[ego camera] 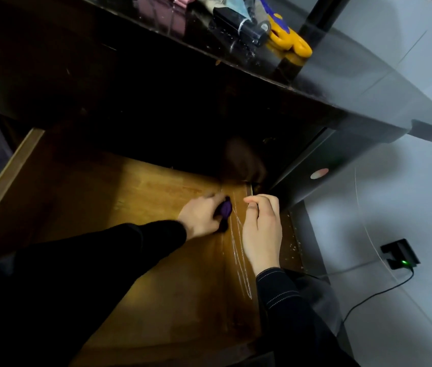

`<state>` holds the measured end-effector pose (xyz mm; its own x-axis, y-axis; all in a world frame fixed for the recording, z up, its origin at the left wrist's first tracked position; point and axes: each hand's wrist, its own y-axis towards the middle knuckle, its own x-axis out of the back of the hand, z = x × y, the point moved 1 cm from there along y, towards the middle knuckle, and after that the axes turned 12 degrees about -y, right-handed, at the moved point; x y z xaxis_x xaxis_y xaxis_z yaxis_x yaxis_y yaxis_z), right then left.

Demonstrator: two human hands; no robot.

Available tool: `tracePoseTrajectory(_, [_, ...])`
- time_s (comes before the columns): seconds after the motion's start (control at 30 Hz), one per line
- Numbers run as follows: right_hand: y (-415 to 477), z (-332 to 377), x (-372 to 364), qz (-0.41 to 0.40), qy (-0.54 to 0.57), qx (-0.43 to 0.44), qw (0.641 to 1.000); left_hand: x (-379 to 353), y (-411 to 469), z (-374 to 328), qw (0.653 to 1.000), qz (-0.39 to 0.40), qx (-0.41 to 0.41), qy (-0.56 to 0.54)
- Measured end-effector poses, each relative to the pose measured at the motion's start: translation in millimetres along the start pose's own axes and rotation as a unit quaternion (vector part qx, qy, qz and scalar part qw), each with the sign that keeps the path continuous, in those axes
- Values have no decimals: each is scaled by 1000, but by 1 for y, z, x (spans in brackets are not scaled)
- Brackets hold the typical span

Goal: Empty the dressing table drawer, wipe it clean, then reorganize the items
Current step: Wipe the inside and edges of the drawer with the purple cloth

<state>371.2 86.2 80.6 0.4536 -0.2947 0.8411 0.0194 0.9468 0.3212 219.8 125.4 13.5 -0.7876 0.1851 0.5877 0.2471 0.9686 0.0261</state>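
Inside wooden drawer [130, 197], left hand [200, 217] grips cloth [226, 209] (purple, bunched).

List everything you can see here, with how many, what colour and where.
drawer: one, brown wood, pulled open
table top: one, dark, glossy, above the drawer
scissors: one pair, yellow handles, on the table top
tube: one, black, beside the scissors
cloth: one, purple, on the drawer floor
adapter: one, black, green light, lower right
left hand: grips the cloth
right hand: fingers curled, over the drawer's right side
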Motion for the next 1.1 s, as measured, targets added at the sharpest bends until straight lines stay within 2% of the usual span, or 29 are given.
tracePoseTrajectory(0.1, [-1,1,1,-2,2,-3,1000,-17,-55,-3,993,99,-64,1])
tracePoseTrajectory(0.17, [-1,2,1,0,5,-10,1000,-26,-75,-7,989,114,-89,11])
tracePoseTrajectory(0.3, [-1,2,1,-3,6,-9,1000,-18,-58,-9,996,60,-65,-6])
tracePoseTrajectory(0.43, [0,0,-1,-6,17,-19,1000,5,10,-2,996,-73,-3,-48])
tracePoseTrajectory(0.5, [0,1,0,-8,20,-26,999,11,35,0,994,-93,38,-47])
tracePoseTrajectory(0.57, [-1,2,1,-7,20,-31,999,8,38,1,994,-83,47,-56])
tracePoseTrajectory(0.63, [-1,1,2,-5,23,-49,999,2,19,-1,996,-61,8,-68])
tracePoseTrajectory(0.77, [-1,2,4,-2,35,-76,996,-23,-56,-4,993,67,-59,-77])
tracePoseTrajectory(0.87, [-2,6,6,3,32,-73,997,-43,-102,-10,980,152,-67,-106])
tracePoseTrajectory(1.0, [-2,3,6,5,48,-82,995,-37,-91,-12,983,134,-71,-100])
tracePoseTrajectory(1.1, [-1,0,4,5,57,-87,995,-23,-53,-4,992,65,-46,-100])
